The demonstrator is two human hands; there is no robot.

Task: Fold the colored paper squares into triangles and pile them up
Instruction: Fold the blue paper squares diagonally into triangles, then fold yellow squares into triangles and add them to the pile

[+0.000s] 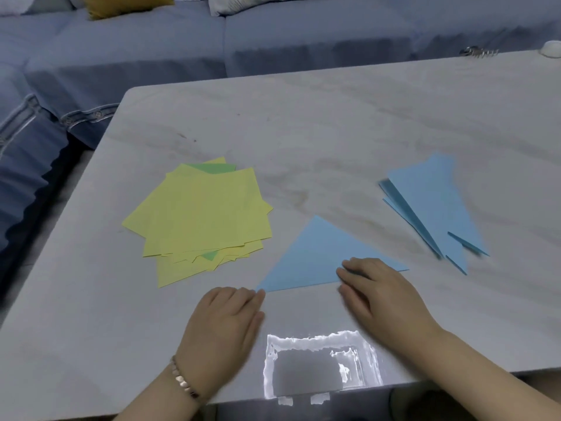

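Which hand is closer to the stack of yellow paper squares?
Left. The left hand lies on the table just nearer the person than the yellow stack; the right hand presses the blue triangle, farther to the right.

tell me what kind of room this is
Likely a home living room: a blue sofa with cushions runs along the far side of a marble-look table.
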